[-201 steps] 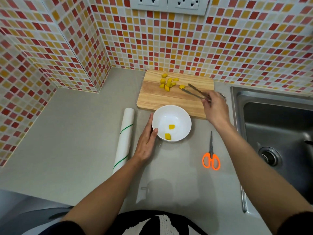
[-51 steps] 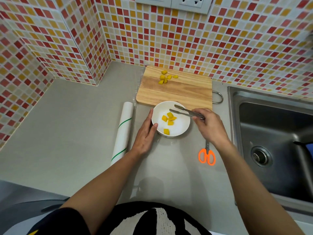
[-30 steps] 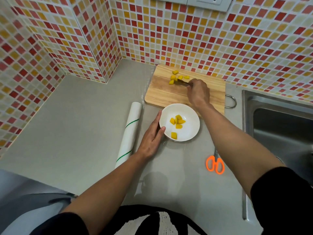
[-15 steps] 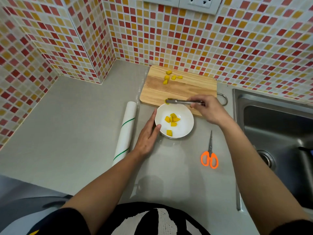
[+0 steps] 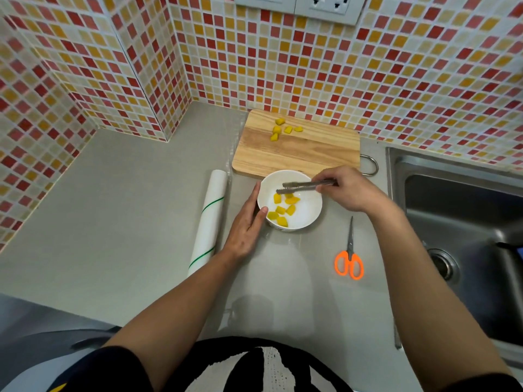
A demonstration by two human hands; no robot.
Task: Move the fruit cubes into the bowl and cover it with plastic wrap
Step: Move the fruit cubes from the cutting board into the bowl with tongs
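A white bowl [image 5: 307, 210] stands on the grey counter just in front of a wooden cutting board [image 5: 311, 154]. Several yellow fruit cubes [image 5: 283, 209] lie inside the bowl. Several more cubes [image 5: 283, 129] sit at the board's far left corner. My right hand [image 5: 349, 189] grips metal tongs [image 5: 302, 186], whose tips hover over the bowl with nothing between them. My left hand [image 5: 246, 224] rests with straight fingers against the bowl's left side. A roll of plastic wrap [image 5: 209, 219] lies to the left of that hand.
Orange-handled scissors [image 5: 349, 256] lie on the counter right of the bowl. A steel sink [image 5: 464, 239] fills the right side. Tiled walls close the back and left. A power socket [image 5: 325, 7] is on the back wall.
The tongs carried a cube from the board to the bowl and let it drop in; fewer cubes lie on the board, more in the bowl. My left hand has stayed at the bowl.
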